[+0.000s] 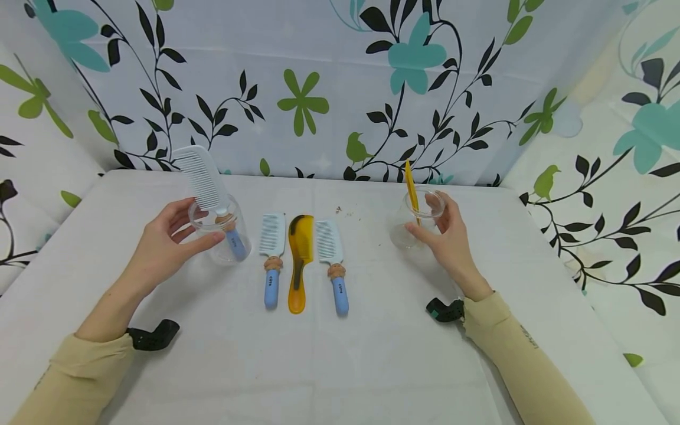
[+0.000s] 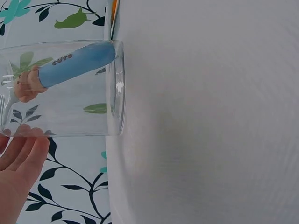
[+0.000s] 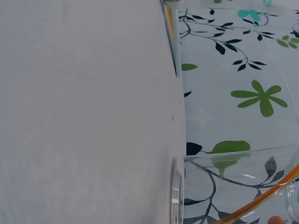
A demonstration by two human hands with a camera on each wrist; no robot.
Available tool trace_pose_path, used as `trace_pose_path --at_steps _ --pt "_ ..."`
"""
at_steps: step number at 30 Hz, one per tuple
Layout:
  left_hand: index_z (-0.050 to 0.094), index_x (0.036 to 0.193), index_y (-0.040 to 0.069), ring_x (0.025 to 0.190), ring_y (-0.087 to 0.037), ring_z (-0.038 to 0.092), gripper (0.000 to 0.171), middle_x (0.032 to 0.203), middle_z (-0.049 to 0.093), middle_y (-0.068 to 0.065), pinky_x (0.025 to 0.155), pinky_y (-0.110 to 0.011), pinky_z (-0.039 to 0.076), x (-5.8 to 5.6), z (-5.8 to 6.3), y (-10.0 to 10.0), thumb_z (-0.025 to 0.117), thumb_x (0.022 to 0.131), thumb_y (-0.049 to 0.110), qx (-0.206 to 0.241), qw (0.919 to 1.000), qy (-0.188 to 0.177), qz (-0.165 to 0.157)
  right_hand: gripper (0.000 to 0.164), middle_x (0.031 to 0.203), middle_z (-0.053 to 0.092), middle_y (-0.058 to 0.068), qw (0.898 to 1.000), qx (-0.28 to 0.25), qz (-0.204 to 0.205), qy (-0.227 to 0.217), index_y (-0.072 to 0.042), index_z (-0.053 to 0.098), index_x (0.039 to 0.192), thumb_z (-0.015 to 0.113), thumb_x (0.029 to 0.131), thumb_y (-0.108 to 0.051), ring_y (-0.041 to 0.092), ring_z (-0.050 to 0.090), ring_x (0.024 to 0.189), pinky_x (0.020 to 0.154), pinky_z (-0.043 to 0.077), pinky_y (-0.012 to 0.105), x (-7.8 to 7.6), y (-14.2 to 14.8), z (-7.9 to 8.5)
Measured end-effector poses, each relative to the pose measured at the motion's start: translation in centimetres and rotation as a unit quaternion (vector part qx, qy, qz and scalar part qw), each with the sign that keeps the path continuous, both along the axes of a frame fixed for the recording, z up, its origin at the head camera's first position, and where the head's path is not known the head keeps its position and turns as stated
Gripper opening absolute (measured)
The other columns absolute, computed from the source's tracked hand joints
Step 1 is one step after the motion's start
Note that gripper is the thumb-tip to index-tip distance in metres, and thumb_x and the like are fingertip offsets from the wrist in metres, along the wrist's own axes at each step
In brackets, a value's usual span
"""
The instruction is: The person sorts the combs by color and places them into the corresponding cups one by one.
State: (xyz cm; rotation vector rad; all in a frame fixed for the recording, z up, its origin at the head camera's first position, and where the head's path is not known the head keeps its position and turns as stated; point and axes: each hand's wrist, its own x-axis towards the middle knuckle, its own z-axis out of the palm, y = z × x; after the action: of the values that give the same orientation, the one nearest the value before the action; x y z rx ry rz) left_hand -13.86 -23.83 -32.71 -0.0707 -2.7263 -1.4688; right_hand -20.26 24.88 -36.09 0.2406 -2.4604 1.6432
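My left hand (image 1: 164,242) grips a clear jar (image 1: 219,252) near its rim, thumb on the near side and fingers behind. A comb with a pale blue toothed head (image 1: 200,177) leans in that jar; its blue handle (image 2: 79,63) and small brown figure show through the wall in the left wrist view. On the right, my right hand (image 1: 451,236) holds a second clear jar (image 1: 401,235) the same way. An amber comb (image 1: 411,188), seen edge-on, stands tilted inside it. In the right wrist view only fingertips (image 3: 276,220) show below the orange comb (image 3: 261,198).
Between the jars lie three combs: a blue-handled comb (image 1: 271,289), an amber comb with dark streaks (image 1: 298,298) and another blue-handled comb (image 1: 340,295). The white-covered table (image 1: 319,366) ends at a patterned cloth (image 1: 329,53) behind. Small dark specks (image 1: 344,211) lie beyond the combs.
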Motion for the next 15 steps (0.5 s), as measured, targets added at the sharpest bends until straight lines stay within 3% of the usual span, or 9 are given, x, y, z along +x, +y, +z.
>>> trace_pose_path --at_steps 9,15 --pt "0.023 0.157 0.006 0.139 -0.044 0.039 0.086 0.151 0.040 -0.024 0.104 -0.010 0.041 0.0 -0.1 0.0 0.074 0.092 0.030 -0.003 1.0000 0.004 -0.004 0.082 0.157 0.037 0.003 0.997 -0.018 -0.020 0.072 -0.010 0.031 0.153 0.077 0.086 -0.008 0.018 0.031 0.149 0.125 0.025 0.031 0.8 -0.4 2.6" --pt "0.023 0.157 0.007 0.139 -0.042 0.039 0.087 0.150 0.042 -0.023 0.103 -0.006 0.040 0.0 -0.1 0.1 0.074 0.091 0.031 -0.004 1.0000 0.003 0.001 0.067 0.153 0.041 0.007 0.984 -0.050 -0.043 0.166 0.001 0.040 0.146 0.070 0.087 0.002 0.022 0.037 0.144 0.125 0.028 0.032 2.6 -1.9 5.1"
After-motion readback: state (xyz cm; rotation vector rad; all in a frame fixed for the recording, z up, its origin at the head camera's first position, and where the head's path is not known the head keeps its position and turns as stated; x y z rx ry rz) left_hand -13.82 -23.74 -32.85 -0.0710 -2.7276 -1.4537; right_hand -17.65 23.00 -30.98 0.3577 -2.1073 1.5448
